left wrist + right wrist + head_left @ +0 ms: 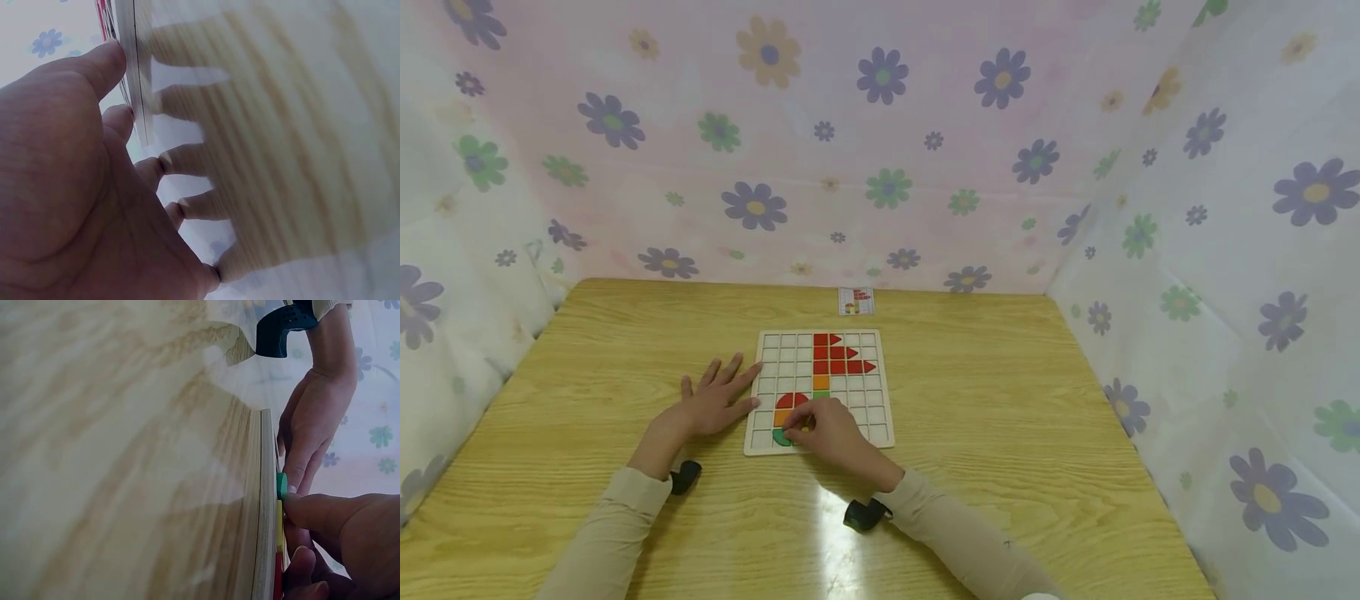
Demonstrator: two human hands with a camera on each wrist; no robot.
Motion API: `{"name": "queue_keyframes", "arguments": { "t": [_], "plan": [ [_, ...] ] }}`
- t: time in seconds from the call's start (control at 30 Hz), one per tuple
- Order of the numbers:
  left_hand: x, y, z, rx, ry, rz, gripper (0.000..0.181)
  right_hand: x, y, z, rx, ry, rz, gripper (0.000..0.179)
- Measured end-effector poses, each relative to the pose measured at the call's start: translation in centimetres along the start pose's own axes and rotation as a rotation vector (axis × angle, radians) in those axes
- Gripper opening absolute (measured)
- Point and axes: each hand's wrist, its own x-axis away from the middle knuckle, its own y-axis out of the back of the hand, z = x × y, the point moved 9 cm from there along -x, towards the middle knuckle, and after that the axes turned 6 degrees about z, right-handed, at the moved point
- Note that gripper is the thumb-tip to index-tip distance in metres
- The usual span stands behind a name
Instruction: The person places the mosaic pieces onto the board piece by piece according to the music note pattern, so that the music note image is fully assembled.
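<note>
A square wooden grid board (877,413) lies on the table with coloured tiles in some of its cells. My right hand (832,432) is over its lower part, thumb and forefinger pinching at the edge of a green rounded piece (781,437). The right wrist view has the thumb tip against this green piece (282,485), beside a yellow tile (279,525). Fingers spread, my left hand (713,402) rests at the board's left edge. Its thumb and forefinger touch the board's side (130,56) in the left wrist view. My right hand covers some lower cells.
Red tiles (837,367) ending in points fill upper cells, above an orange tile (822,382). Red curved pieces (786,402) sit over another orange tile (782,417). A small pattern card (856,301) lies behind the board. Flowered cloth (820,167) surrounds the wooden table (1000,400).
</note>
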Motion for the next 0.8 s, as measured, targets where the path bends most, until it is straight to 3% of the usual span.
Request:
{"name": "queue_keyframes", "arguments": {
  "t": [0.43,0.8],
  "plan": [
    [0.00,-0.12,0.48,0.050,-0.035,-0.008,0.070,-0.01,-0.10,0.34,0.036,0.029,0.027,0.009],
    [-0.10,-0.09,0.28,0.034,-0.018,-0.007,0.068,0.18,0.05,0.35,0.028,0.007,0.019,0.009]
  ]
}}
